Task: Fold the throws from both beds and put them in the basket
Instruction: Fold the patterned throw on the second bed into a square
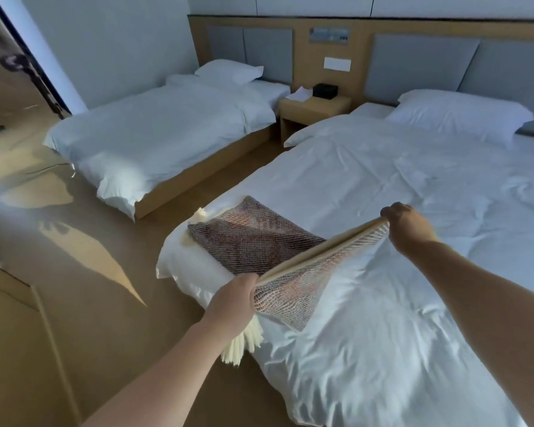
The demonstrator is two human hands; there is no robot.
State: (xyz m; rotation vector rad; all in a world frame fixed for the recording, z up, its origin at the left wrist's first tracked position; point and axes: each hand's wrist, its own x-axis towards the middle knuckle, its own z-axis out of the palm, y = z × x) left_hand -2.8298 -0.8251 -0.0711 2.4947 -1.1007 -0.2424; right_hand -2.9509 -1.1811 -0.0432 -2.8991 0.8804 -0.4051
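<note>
The throw lies half-folded at the near bed's foot corner, its lifted edge pinched taut between our left hand and right hand. If either pinch slackens, we'd probably lose alignment; the fringe already overhangs the floor, and the basket isn't visible.

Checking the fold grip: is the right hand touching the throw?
Touching. The head view shows the right hand pinching the throw at its raised edge.

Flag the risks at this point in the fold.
The throw lies at the corner of the near bed, so a pull by the left hand or right hand could drag it to the floor. The fringe hangs past the mattress edge and may get folded in unevenly. No basket is in view.
</note>
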